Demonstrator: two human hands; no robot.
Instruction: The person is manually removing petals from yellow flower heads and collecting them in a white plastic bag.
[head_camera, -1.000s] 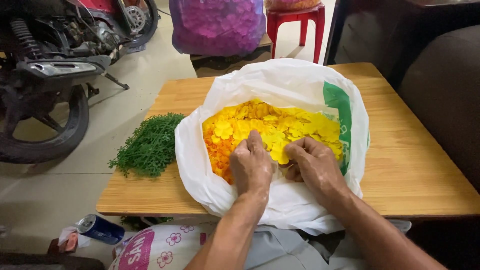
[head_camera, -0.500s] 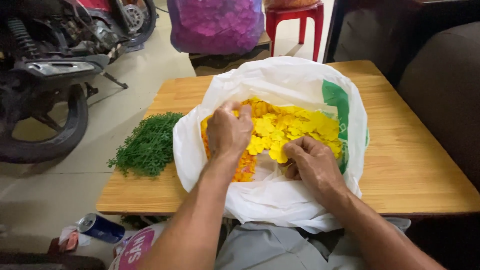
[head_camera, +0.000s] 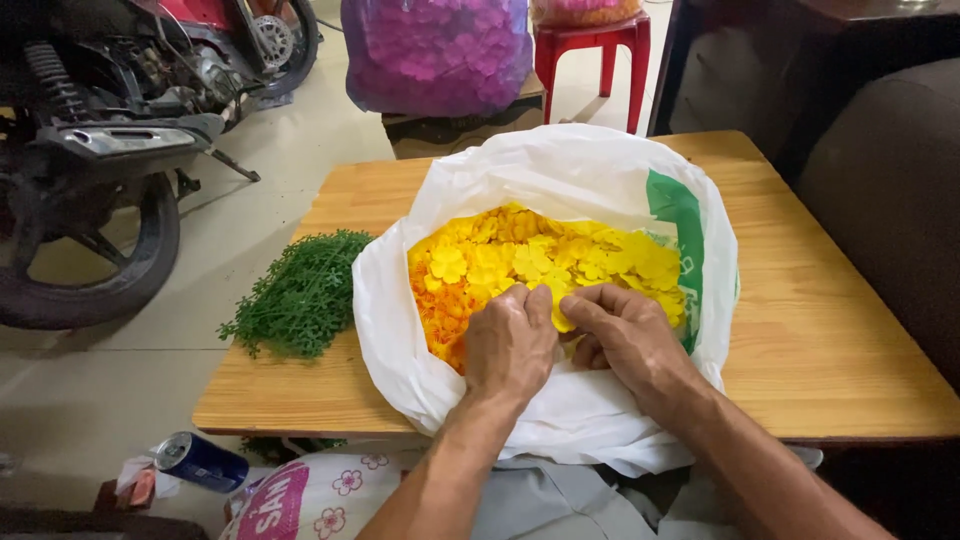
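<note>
Grip: both hands (head_camera: 570, 340) in yellow-orange flowers (head_camera: 520, 260) (white bag (head_camera: 560, 170)).

I sit in a home room used for work. Left of my wooden table (head_camera: 820, 330) stands a motorbike (head_camera: 110, 150). Behind the table are a red stool (head_camera: 590, 50) and a bag of purple flowers (head_camera: 435, 55).

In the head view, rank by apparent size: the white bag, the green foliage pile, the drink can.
1. white bag, the largest.
2. green foliage pile.
3. drink can, smallest, though it sits nearer the camera on the floor.
</note>
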